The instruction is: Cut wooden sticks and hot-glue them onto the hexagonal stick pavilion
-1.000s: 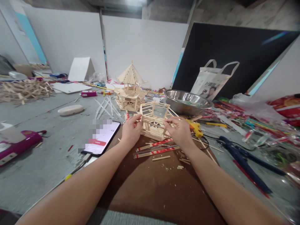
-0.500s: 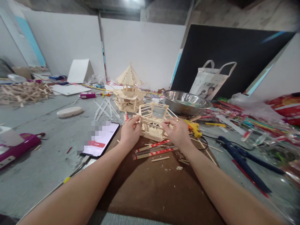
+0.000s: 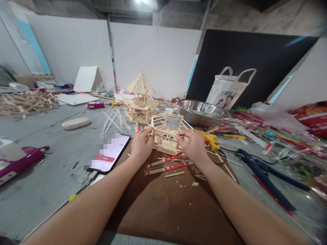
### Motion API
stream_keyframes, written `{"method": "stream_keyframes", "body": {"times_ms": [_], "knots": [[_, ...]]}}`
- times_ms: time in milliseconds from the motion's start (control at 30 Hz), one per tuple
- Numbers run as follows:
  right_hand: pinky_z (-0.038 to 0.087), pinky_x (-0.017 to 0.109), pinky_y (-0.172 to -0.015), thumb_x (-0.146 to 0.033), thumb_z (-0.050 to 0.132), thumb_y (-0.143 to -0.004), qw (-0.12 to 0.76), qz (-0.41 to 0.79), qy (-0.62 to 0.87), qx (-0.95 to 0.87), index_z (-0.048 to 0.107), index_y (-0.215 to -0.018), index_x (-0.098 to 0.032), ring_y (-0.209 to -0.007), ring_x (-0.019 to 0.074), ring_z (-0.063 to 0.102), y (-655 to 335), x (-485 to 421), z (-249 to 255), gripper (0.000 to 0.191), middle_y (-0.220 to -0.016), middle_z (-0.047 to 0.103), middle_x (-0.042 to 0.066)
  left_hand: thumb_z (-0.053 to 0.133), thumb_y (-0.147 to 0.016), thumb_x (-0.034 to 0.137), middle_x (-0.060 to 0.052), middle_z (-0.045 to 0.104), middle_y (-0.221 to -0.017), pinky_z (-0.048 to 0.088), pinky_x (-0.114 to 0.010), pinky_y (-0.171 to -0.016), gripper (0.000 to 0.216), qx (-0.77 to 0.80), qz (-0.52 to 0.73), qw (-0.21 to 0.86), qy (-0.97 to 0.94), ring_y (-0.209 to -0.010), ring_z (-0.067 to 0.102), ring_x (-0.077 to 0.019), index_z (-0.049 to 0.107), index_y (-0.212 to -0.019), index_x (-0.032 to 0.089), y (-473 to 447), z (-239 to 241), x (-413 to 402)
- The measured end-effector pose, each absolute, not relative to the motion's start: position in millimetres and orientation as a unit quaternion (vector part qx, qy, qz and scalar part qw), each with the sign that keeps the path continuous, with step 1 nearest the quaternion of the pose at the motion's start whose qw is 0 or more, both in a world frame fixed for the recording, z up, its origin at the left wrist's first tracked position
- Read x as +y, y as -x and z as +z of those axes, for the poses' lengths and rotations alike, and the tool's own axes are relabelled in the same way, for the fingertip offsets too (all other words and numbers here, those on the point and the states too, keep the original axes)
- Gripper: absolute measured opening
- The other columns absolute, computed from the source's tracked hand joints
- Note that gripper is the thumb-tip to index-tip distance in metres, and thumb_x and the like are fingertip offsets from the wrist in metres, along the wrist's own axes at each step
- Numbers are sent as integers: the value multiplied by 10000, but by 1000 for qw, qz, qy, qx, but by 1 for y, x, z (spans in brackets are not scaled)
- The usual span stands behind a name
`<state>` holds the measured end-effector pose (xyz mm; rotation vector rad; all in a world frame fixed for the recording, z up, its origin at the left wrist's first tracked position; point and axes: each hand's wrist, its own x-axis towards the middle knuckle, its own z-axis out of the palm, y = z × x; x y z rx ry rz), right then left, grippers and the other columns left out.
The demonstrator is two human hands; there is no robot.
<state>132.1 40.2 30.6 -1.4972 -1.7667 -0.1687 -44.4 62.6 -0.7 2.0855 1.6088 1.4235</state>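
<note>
An open, many-sided model frame [image 3: 167, 148] built of thin pale wooden sticks stands on a brown board [image 3: 163, 207]. My left hand [image 3: 141, 144] closes its fingertips on the frame's left corner post. On the opposite side, my right hand [image 3: 193, 144] pinches the near right corner, thumb and forefinger together at the end of a horizontal stick. Both hands hold the frame upright from its two front corners. Paper-wrapped chopsticks [image 3: 170, 167] in red and clear sleeves lie just in front of it, with a short cut stick [image 3: 174, 174] and small wood scraps.
A finished-looking stick pavilion [image 3: 140, 105] stands behind. Right of the frame are a yellow glue gun [image 3: 211, 140], a steel bowl [image 3: 201, 117] and blue-handled cutters [image 3: 265, 177]. At left lie a phone [image 3: 109, 154], a white case [image 3: 76, 123] and a purple power strip [image 3: 22, 163].
Both hands keep their hold on the stick frame, with hardly any movement. The view has tipped very slightly, and a digit on the phone screen has changed.
</note>
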Motion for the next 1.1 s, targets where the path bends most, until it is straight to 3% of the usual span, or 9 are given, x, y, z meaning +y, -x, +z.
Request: {"method": "stream_keyframes", "body": {"times_ms": [1100], "knots": [[322, 322, -739, -309, 505, -666, 400, -78, 595, -693, 636, -615, -223, -805, 189, 529, -131, 40, 32, 164, -716, 642, 13, 372, -719, 202, -64, 570, -951, 397, -286, -763, 364, 537, 461, 58, -704, -872, 509, -176, 535, -1043, 168, 45, 3, 60]]}}
